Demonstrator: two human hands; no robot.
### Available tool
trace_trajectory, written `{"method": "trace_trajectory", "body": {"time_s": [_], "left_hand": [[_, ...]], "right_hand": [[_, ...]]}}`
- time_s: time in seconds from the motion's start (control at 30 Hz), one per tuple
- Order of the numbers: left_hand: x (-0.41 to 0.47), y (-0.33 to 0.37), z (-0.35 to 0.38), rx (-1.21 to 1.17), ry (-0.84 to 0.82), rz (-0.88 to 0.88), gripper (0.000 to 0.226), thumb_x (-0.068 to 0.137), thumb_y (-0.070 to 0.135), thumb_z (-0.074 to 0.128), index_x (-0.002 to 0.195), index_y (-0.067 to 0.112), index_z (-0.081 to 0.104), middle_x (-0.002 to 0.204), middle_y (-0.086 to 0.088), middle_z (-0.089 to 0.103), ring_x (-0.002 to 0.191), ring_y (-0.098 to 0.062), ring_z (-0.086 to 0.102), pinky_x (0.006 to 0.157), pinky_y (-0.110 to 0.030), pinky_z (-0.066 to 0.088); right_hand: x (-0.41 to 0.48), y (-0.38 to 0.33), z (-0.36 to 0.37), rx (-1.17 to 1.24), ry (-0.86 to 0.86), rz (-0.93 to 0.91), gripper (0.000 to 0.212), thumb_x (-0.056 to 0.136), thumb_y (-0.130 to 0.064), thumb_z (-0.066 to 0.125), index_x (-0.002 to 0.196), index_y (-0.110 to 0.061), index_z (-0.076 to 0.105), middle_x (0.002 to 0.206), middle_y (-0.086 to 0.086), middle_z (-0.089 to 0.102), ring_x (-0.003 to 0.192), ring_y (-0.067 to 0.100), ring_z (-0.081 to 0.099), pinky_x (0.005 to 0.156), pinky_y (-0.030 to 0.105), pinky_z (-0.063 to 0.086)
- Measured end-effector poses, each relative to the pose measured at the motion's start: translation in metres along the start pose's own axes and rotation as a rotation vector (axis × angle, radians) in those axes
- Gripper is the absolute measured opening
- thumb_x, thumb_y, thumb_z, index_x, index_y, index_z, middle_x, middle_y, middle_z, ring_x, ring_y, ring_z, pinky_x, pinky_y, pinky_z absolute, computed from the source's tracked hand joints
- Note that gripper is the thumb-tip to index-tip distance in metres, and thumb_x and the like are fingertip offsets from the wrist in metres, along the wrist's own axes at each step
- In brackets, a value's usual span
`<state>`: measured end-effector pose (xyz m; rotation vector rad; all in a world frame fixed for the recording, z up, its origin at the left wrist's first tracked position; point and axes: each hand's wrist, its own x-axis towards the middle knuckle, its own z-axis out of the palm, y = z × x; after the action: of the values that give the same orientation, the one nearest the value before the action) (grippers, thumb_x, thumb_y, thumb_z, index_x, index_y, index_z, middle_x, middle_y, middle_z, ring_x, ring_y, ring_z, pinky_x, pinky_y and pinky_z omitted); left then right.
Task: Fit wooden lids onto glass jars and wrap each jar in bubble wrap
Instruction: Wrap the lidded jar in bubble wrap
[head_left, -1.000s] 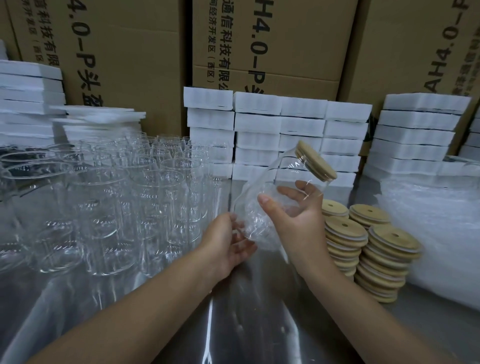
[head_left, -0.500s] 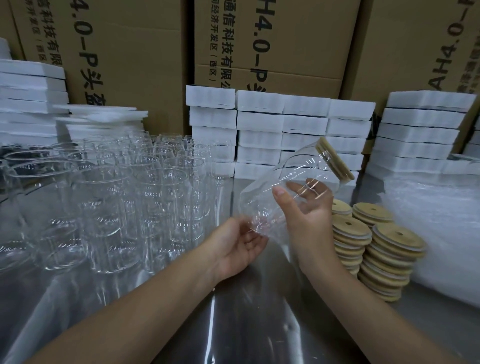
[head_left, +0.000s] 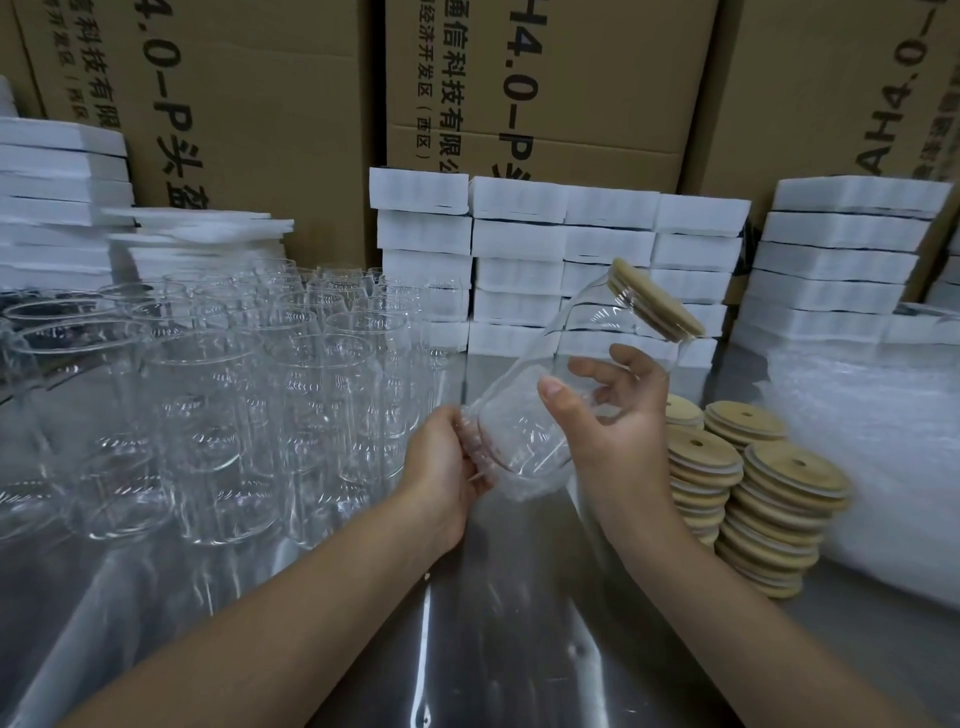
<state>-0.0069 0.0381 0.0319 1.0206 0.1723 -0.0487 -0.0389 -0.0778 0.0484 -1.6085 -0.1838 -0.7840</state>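
Steel desk (head_left: 519, 623), cartons (head_left: 571, 78) behind. I note right grip (head_left: 618, 431) clasps lidded jar (head_left: 597, 322) tilted, so left grip (head_left: 441, 467), pinching bubble wrap (head_left: 524, 480), covers its base.

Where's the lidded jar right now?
Head view, centre-right: jar held tilted in left hand and right hand, left of the lid stacks.

The jar (head_left: 571, 374) has tipped further right (lid (head_left: 657, 299) now edge-on), left hand (head_left: 441, 457) seemingly bunching wrap (head_left: 524, 480) at its base.
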Motion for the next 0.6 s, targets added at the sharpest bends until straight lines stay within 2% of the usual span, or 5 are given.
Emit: {"method": "trace_trajectory", "body": {"time_s": [0.1,0.17,0.33,0.47,0.6], "left_hand": [[-0.0015,0.0012,0.0012,0.049,-0.116,0.001,0.031,0.096,0.037,0.044,0.077,0.016,0.059,0.052,0.004,0.061,0.044,-0.009,0.058,0.042,-0.017,0.044],[-0.0019,0.0004,0.0014,0.088,-0.175,0.015,0.022,0.093,0.030,0.050,0.078,0.017,0.059,0.055,0.005,0.060,0.047,-0.009,0.058,0.044,-0.018,0.045],[-0.0013,-0.0039,-0.0013,0.370,-0.051,0.278,0.018,0.095,0.018,0.056,0.079,0.012,0.064,0.071,-0.003,0.063,0.064,-0.014,0.061,0.060,-0.024,0.050],[-0.0029,-0.0033,-0.0042,0.546,0.017,0.532,0.026,0.096,0.022,0.058,0.071,0.021,0.065,0.045,0.011,0.052,0.045,-0.002,0.049,0.049,-0.019,0.043],[-0.0034,-0.0006,-0.0048,0.556,0.005,0.490,0.014,0.092,0.012,0.061,0.081,0.020,0.063,0.058,0.006,0.056,0.046,-0.004,0.052,0.043,-0.019,0.045]], "right_hand": [[0.0030,0.0013,-0.0001,-0.004,-0.004,-0.004,0.072,0.058,-0.043,0.073,0.119,-0.025,0.039,0.106,-0.009,0.061,0.092,-0.006,0.054,0.082,0.017,0.044],[0.0057,0.0021,-0.0020,0.008,-0.004,0.005,0.073,0.057,-0.042,0.073,0.120,-0.025,0.039,0.105,-0.008,0.061,0.095,-0.002,0.055,0.078,0.013,0.042],[0.0067,0.0016,-0.0071,-0.030,-0.039,0.003,0.077,0.056,-0.046,0.073,0.122,-0.029,0.038,0.105,-0.013,0.057,0.099,0.005,0.052,0.081,0.020,0.040],[0.0046,-0.0020,-0.0072,-0.077,-0.040,-0.041,0.077,0.056,-0.045,0.074,0.122,-0.031,0.037,0.112,-0.012,0.056,0.103,0.004,0.049,0.083,0.021,0.041],[0.0028,-0.0028,-0.0095,-0.110,-0.037,-0.087,0.079,0.064,-0.036,0.084,0.127,-0.028,0.037,0.122,-0.010,0.052,0.111,0.005,0.047,0.092,0.026,0.042]]}}
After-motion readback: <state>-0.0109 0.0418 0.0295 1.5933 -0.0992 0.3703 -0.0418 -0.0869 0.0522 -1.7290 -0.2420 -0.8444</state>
